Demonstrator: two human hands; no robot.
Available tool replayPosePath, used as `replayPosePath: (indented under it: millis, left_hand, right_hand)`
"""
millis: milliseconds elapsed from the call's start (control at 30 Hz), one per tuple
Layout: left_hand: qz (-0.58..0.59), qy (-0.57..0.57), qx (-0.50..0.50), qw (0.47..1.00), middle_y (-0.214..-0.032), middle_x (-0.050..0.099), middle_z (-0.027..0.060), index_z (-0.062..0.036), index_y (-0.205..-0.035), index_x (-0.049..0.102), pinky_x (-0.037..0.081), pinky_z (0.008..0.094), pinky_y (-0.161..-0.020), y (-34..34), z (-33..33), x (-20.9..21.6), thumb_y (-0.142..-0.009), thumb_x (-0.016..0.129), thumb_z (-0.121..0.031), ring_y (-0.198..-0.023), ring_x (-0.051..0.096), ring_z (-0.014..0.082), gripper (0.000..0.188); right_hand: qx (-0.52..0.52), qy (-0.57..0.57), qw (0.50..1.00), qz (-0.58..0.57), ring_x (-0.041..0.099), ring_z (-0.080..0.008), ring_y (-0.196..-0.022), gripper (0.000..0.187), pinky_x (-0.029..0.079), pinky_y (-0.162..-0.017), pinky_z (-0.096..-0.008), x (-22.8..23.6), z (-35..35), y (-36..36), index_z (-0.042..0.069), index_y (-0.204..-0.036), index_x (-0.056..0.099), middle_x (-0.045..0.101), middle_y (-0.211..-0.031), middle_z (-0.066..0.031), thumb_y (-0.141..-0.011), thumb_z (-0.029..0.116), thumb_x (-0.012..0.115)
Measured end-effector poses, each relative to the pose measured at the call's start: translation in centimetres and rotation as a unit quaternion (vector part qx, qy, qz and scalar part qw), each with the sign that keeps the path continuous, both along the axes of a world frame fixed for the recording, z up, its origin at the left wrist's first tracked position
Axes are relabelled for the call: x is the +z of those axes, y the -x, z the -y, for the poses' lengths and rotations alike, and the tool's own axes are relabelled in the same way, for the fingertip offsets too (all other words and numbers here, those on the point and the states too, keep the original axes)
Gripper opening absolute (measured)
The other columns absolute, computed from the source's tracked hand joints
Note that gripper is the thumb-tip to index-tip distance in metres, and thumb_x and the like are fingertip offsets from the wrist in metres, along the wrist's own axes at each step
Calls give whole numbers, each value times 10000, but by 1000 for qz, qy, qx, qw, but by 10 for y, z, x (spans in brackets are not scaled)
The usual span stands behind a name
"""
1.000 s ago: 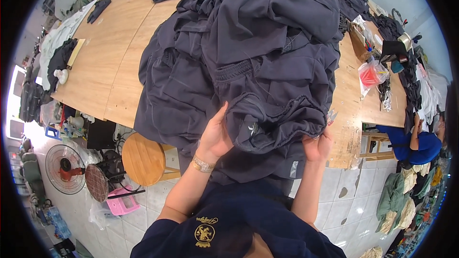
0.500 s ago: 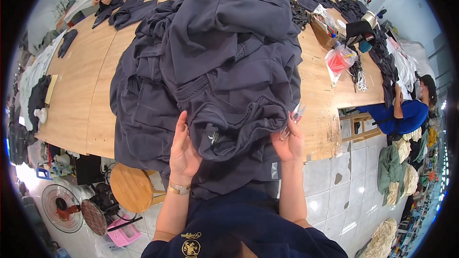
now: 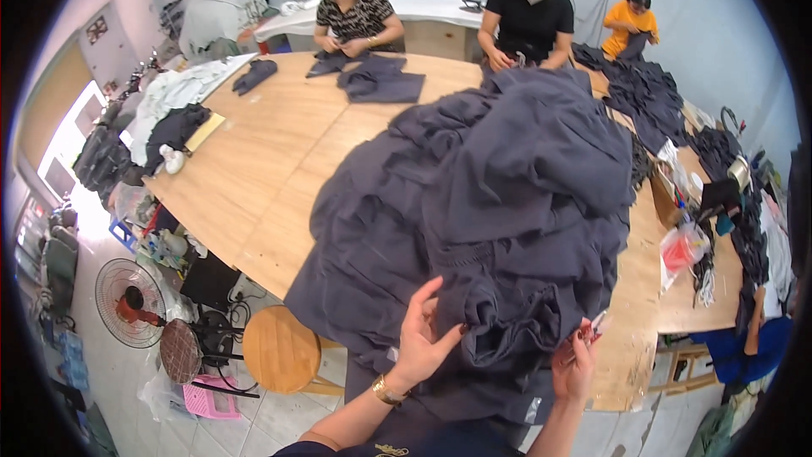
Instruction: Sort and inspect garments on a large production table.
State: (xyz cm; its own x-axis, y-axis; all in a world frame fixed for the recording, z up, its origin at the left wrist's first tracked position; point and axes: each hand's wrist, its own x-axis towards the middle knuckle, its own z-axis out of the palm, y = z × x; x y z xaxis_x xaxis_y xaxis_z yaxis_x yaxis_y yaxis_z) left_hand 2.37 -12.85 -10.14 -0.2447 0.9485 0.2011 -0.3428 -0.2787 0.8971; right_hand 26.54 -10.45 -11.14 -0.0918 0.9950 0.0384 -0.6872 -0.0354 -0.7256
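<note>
A large heap of dark grey garments (image 3: 524,161) covers the middle and near side of the wooden table. At its near edge lies a garment with a gathered elastic waistband (image 3: 529,322), its opening facing me. My left hand (image 3: 423,343) is at the left of this waistband, thumb and index finger spread apart, the thumb tip close to the cloth. On the other side, my right hand (image 3: 575,364) is closed around small scissors (image 3: 595,326), their blades pointing up past the fingers. Part of the scissors is hidden by the hand.
Three people sit or stand beyond the wooden table (image 3: 271,169), handling dark cloth. To the right are a bag with red contents (image 3: 679,252), a box (image 3: 668,190) and white cords (image 3: 705,283). A round wooden stool (image 3: 281,349) and a fan (image 3: 129,300) stand at lower left.
The view has tilted up and swung left, bringing more of the people beyond the table into sight. My left index finger and thumb have spread apart; the scissors stay in my right hand.
</note>
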Motion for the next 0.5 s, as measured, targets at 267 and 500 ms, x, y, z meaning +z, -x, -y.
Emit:
replayPosePath:
  millis: [267,500]
  left_hand:
    - [-127,40,26,991,-1045,589,49,-20,-1222,487,440,224,-822,11,2,1,-750,590,82,-931,556,88,493]
    - [-183,84,-53,978,-1032,594,29,-19,-1203,503,436,203,-792,17,2,0,-776,639,26,-912,546,60,450]
  right_hand:
    - [-106,65,986,107,560,-87,-867,167,450,-766,-225,1,-3,6,22,-1085,526,578,-967,-20,-931,80,502]
    - [-127,74,959,244,482,-46,-777,130,390,-681,-181,-3,-8,1,22,-1011,570,533,-868,25,-923,110,535]
